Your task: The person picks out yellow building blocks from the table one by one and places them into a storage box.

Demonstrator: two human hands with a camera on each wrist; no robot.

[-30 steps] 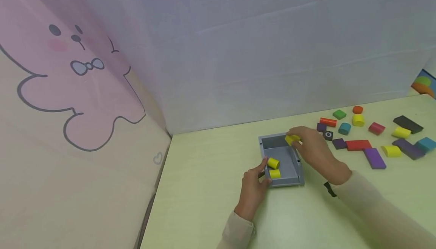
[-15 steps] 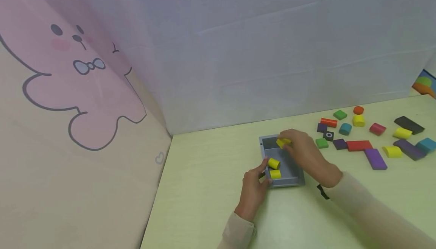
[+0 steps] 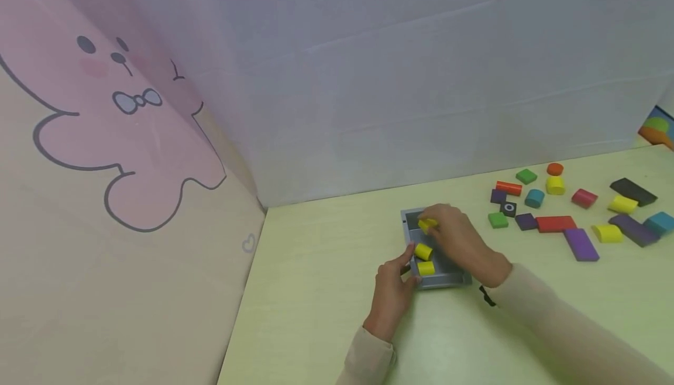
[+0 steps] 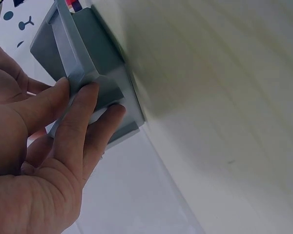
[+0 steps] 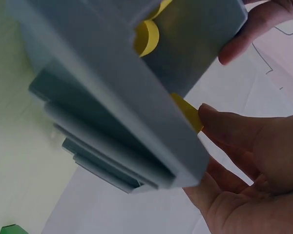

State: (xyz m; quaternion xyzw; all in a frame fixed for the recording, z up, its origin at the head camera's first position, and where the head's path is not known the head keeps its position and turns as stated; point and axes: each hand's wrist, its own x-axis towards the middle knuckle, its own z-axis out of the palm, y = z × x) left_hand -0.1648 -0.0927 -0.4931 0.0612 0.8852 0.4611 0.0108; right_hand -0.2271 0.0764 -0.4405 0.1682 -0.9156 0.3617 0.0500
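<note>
A grey open-topped box [image 3: 444, 282] rests on the table. My left hand [image 3: 391, 294] grips its near left side, and in the left wrist view the fingertips [image 4: 90, 92] press on the outer wall. My right hand [image 3: 466, 244] reaches in over the right side and pinches a yellow block [image 3: 427, 225] between thumb and fingers, near the back of the box. In the right wrist view the far wall partly hides that yellow block [image 5: 188, 114]. Two more yellow blocks, a rear one [image 3: 423, 251] and a front one [image 3: 426, 268], lie inside along the left wall.
Loose coloured blocks are spread over the table's right side, among them a green square [image 3: 498, 220], a red bar [image 3: 556, 224], a purple bar [image 3: 581, 244] and a dark bar [image 3: 633, 192]. A pale curtain [image 3: 421, 110] hangs behind the table [image 3: 316, 291].
My right hand has moved left with the yellow block, from the box's right rim to over its inside. A green square has come into sight behind it. My left hand stays put.
</note>
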